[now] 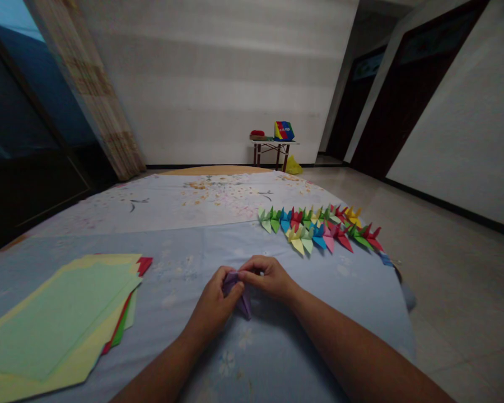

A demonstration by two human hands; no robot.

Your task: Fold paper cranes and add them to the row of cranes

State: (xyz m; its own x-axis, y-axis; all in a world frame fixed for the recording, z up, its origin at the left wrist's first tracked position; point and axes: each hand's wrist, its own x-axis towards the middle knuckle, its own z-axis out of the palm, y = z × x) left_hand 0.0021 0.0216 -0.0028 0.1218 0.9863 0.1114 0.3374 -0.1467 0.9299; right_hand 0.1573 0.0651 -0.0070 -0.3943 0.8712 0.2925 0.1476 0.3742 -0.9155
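A folded piece of purple paper is between my two hands, just above the blue floral cloth. My left hand grips it from the left, its thumb lying across the front. At the paper's upper edge, the thumb and forefinger of my right hand pinch together on it. Its narrow pointed end hangs down below my left thumb. My fingers hide part of the folds.
To the left lies a stack of coloured paper sheets, pale green and yellow on top. Several folded paper cranes stand in rows at the right. A small table with a colourful bag stands by the far wall.
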